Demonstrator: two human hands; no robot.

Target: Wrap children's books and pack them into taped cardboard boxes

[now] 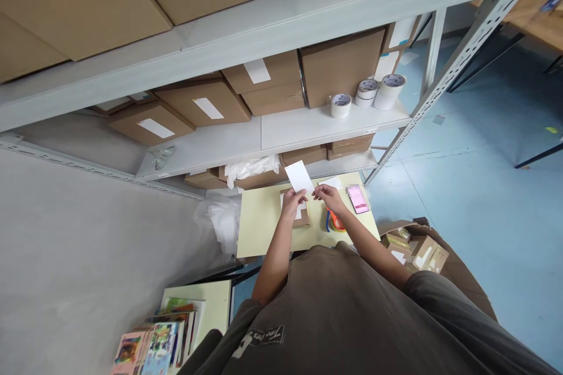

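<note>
Over the small pale-yellow table, my left hand (292,204) holds a white paper label (299,176) by its lower edge, thumb on top. The fingers of my right hand (329,196) are pinched together at the label's lower right corner. Beneath my left hand lies a flat cardboard box (303,221) with white paper on it, partly hidden. A tape dispenser (336,221) in orange and blue sits below my right hand. Behind that hand are more white labels (333,182), and a phone (358,199) with a pink screen lies at the right.
A grey metal shelf (303,129) with cardboard boxes and several white tape rolls (341,105) rises just beyond the table (257,228). Plastic bags (224,222) hang at its left. A large carton (461,269) of small parcels stands right; books (158,340) are stacked lower left.
</note>
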